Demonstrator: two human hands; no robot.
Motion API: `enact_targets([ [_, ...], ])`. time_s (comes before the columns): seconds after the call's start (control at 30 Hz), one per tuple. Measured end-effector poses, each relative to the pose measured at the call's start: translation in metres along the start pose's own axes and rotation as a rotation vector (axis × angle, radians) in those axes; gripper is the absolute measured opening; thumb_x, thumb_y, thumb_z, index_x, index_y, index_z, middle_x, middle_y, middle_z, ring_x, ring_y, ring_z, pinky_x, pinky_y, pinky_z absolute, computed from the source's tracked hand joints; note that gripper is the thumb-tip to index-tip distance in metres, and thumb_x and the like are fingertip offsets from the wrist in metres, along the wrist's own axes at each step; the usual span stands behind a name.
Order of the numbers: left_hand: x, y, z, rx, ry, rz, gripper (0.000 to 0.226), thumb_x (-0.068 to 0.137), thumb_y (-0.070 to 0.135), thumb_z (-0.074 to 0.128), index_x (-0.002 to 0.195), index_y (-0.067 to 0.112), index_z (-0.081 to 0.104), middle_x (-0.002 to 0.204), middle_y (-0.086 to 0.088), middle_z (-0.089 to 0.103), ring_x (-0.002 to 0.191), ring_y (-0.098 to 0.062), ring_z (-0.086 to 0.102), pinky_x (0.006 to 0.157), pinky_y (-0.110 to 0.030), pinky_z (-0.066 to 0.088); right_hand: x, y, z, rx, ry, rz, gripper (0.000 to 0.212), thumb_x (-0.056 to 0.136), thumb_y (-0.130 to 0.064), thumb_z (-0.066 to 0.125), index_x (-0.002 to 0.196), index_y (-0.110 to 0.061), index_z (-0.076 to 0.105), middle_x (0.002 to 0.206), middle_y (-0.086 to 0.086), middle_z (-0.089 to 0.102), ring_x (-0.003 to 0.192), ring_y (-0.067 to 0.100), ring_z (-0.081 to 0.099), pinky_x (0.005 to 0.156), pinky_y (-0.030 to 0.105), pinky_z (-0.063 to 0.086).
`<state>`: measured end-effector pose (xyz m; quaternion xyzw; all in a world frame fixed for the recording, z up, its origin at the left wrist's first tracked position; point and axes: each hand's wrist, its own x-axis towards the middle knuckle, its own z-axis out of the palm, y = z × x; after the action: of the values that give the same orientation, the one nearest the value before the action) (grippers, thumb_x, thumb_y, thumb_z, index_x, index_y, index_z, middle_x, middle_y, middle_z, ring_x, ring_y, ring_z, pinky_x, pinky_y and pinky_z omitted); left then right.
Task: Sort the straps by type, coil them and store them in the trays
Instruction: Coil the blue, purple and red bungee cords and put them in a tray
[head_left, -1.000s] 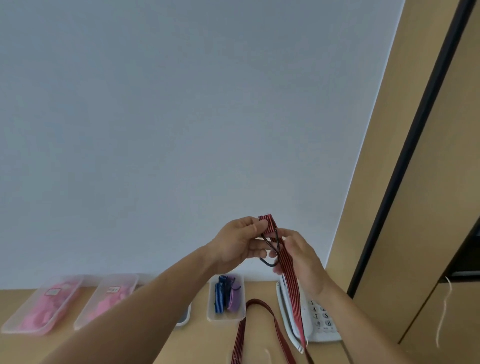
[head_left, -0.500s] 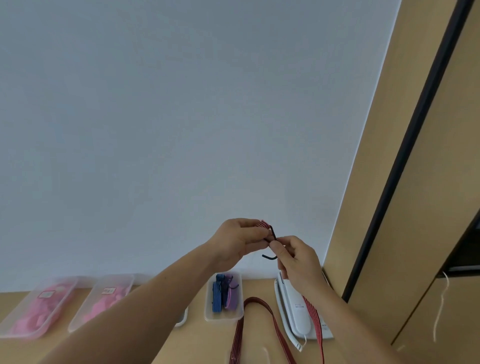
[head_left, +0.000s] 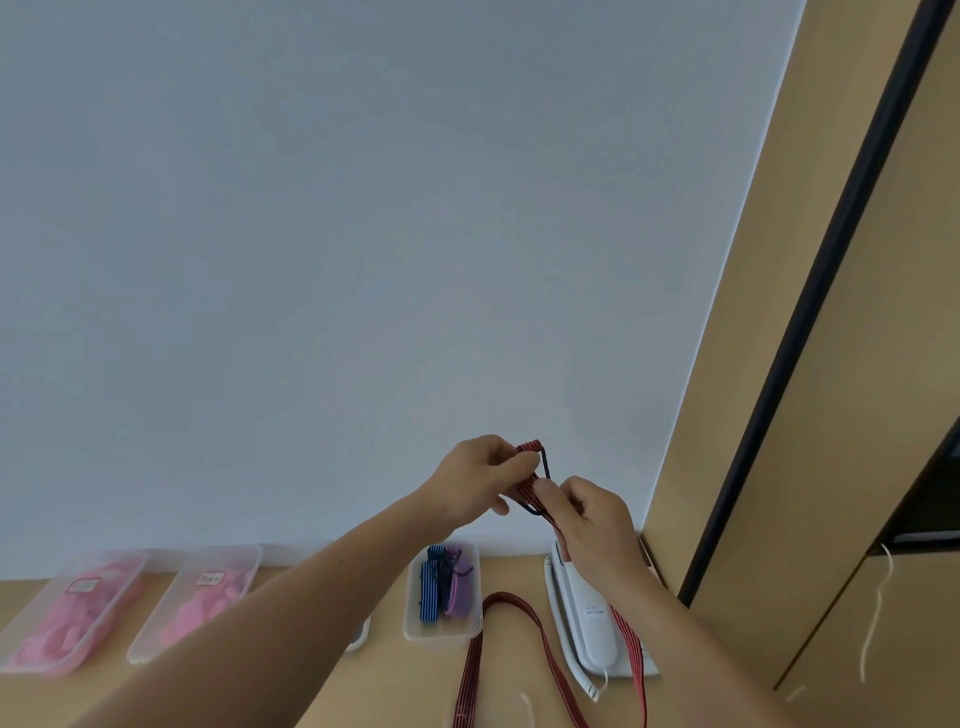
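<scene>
A long red strap with dark stripes (head_left: 530, 483) and a black metal hook at its end is held up in front of the wall. My left hand (head_left: 475, 480) pinches the folded top of the strap by the hook. Just below and to the right, my right hand (head_left: 589, 522) grips the strap; its tail hangs down past the wrist and loops over the wooden table (head_left: 384, 670). A clear tray (head_left: 441, 631) under the hands holds coiled blue and purple straps (head_left: 444, 584). Two clear trays (head_left: 78, 613) with pink contents sit at the left.
A white desk telephone (head_left: 584, 613) lies on the table right of the strap tray, under the hanging strap. A wooden cabinet with a black edge (head_left: 789, 364) closes off the right side. The pale wall stands directly behind the trays.
My right hand has slid a little down and right along the strap, away from the left hand. More red strap and the hook now show between the hands.
</scene>
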<state>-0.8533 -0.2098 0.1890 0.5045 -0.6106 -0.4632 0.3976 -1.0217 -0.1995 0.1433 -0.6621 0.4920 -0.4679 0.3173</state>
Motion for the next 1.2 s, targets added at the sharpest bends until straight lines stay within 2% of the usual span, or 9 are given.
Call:
enact_targets([
  [0.1,0.002,-0.001,0.001,-0.041,0.051,0.017,0.022,0.100,0.025,0.052,0.097,0.004,0.060,0.083,-0.006,0.076,0.075,-0.025,0.075,0.060,-0.032,0.056,-0.002,0.004,0.002,0.036,-0.033,0.002,0.057,0.082,-0.062,0.050,0.063,-0.009,0.051,0.041,-0.001,0.051,0.039,0.013,0.047,0.050,0.026,0.043],
  [0.23,0.007,-0.001,-0.006,-0.219,0.120,-0.011,0.029,0.103,0.026,0.049,0.103,0.000,0.063,0.089,-0.008,0.077,0.080,-0.024,0.075,0.055,-0.028,0.052,-0.002,0.008,0.003,0.070,-0.136,0.089,0.044,0.094,-0.044,0.056,0.068,-0.009,0.055,0.053,0.005,0.064,0.048,0.018,0.059,0.057,0.037,0.052],
  [0.3,0.008,-0.002,-0.005,-0.252,0.144,-0.024,0.030,0.103,0.027,0.050,0.100,0.002,0.065,0.089,-0.008,0.078,0.080,-0.021,0.075,0.055,-0.027,0.052,0.001,0.003,0.004,0.155,-0.168,0.161,0.029,0.097,-0.030,0.060,0.081,-0.005,0.063,0.067,0.009,0.071,0.059,0.023,0.068,0.065,0.043,0.055],
  [0.43,0.011,-0.008,0.002,-0.202,0.221,-0.032,0.032,0.102,0.031,0.052,0.095,0.003,0.067,0.087,-0.007,0.077,0.083,-0.023,0.074,0.059,-0.029,0.052,0.008,-0.009,0.005,0.396,-0.150,0.228,0.018,0.096,-0.024,0.062,0.109,-0.013,0.064,0.088,0.009,0.075,0.077,0.027,0.073,0.069,0.034,0.056],
  [0.63,0.009,-0.010,0.005,-0.142,0.206,-0.023,0.030,0.100,0.034,0.054,0.094,0.010,0.069,0.086,-0.001,0.078,0.081,-0.015,0.073,0.062,-0.027,0.050,0.006,-0.013,0.012,0.344,-0.125,0.270,0.020,0.098,-0.023,0.058,0.091,-0.005,0.062,0.064,0.004,0.062,0.048,0.016,0.050,0.044,0.029,0.040],
  [0.8,0.005,-0.010,0.002,-0.156,0.134,0.043,0.022,0.098,0.027,0.057,0.097,0.011,0.071,0.086,-0.002,0.077,0.077,-0.013,0.073,0.059,-0.025,0.051,0.002,-0.013,0.015,0.289,-0.089,0.289,0.027,0.098,-0.024,0.057,0.085,0.000,0.058,0.057,0.004,0.057,0.041,0.014,0.041,0.042,0.025,0.029],
  [0.9,0.005,-0.010,-0.001,-0.123,0.079,0.071,0.015,0.096,0.018,0.059,0.103,0.011,0.069,0.088,-0.004,0.077,0.078,-0.014,0.072,0.061,-0.024,0.051,0.001,-0.014,0.017,0.266,-0.071,0.308,0.032,0.099,-0.026,0.056,0.082,0.001,0.059,0.053,0.004,0.056,0.038,0.013,0.040,0.040,0.023,0.030],
  [1.07,0.007,-0.010,-0.002,-0.036,0.152,0.119,0.008,0.096,0.017,0.059,0.098,0.015,0.066,0.082,0.000,0.077,0.069,-0.009,0.070,0.057,-0.021,0.051,0.001,-0.019,0.019,0.215,-0.038,0.302,0.038,0.097,-0.032,0.057,0.074,-0.002,0.060,0.050,0.004,0.055,0.037,0.016,0.040,0.039,0.024,0.031],
  [1.2,0.006,-0.016,-0.003,0.250,0.256,0.276,0.011,0.096,0.017,0.058,0.098,0.013,0.067,0.080,-0.001,0.074,0.068,-0.024,0.066,0.063,-0.037,0.054,-0.002,-0.022,0.015,0.236,-0.059,0.338,0.041,0.098,-0.033,0.056,0.078,0.001,0.065,0.055,0.008,0.062,0.041,0.019,0.048,0.042,0.027,0.038],
])
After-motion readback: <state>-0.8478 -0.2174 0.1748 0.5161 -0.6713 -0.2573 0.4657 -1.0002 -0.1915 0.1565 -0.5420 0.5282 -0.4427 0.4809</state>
